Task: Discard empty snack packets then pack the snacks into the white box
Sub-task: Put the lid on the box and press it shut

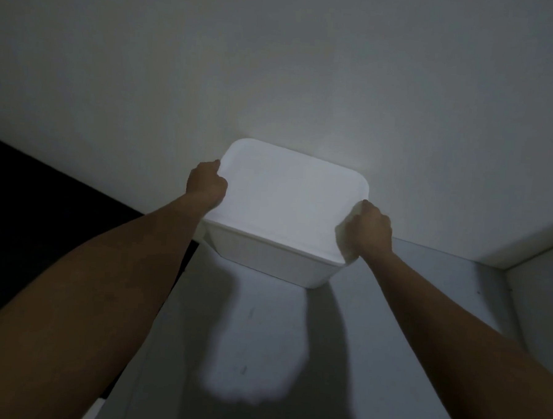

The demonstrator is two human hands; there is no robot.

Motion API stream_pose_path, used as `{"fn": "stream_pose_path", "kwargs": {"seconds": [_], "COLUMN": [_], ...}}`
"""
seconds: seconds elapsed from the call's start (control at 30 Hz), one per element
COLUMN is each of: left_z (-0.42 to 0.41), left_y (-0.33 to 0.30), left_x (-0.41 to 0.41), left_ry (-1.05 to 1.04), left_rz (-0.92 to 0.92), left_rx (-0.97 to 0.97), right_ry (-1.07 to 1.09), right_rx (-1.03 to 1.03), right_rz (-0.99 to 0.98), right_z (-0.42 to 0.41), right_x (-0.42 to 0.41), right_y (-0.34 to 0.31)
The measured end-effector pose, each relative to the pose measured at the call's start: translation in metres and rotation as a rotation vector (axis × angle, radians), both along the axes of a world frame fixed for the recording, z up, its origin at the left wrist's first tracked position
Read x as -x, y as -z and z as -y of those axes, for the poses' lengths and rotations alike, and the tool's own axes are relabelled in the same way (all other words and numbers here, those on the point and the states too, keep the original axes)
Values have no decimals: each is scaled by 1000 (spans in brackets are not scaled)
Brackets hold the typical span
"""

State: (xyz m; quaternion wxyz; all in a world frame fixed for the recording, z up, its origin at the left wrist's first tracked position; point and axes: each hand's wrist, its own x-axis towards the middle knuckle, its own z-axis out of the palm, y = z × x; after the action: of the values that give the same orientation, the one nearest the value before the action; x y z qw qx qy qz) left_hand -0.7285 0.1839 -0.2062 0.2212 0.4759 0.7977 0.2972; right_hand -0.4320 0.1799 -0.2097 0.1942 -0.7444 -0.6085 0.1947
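Note:
A white box (284,209) with a closed white lid stands on a pale grey surface (262,336), pushed back against a plain wall. My left hand (206,183) grips the lid's left edge with curled fingers. At the box's right front corner my right hand (368,228) curls round the rim. Both arms reach forward from the bottom of the view. No snacks or packets show; the inside of the box is hidden by the lid.
A white wall (276,65) fills the upper view right behind the box. To the left lies a dark, unlit area (45,203) past the surface's edge. A white ledge or side panel (529,254) rises at the right. Lighting is dim.

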Motion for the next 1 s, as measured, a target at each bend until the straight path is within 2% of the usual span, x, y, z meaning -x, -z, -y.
{"fn": "stream_pose_path", "kwargs": {"seconds": [0.1, 0.2, 0.43, 0.73, 0.87, 1.0], "left_z": [5, 8, 4, 8, 11, 14], "left_y": [9, 19, 25, 37, 32, 37], "left_x": [-19, -34, -39, -44, -46, -45], "left_ry": [151, 244, 276, 182, 183, 183], "left_rz": [-421, -613, -624, -654, -653, -644], "left_rx": [33, 39, 117, -77, -16, -63], "right_ry": [-98, -185, -215, -224, -176, -166], "right_rx": [-38, -63, -53, -52, 6, -110], "right_rz": [178, 303, 349, 403, 375, 337], "right_z": [8, 13, 18, 20, 20, 26], "right_x": [13, 23, 27, 31, 37, 38], "right_y": [9, 15, 19, 20, 18, 18]}}
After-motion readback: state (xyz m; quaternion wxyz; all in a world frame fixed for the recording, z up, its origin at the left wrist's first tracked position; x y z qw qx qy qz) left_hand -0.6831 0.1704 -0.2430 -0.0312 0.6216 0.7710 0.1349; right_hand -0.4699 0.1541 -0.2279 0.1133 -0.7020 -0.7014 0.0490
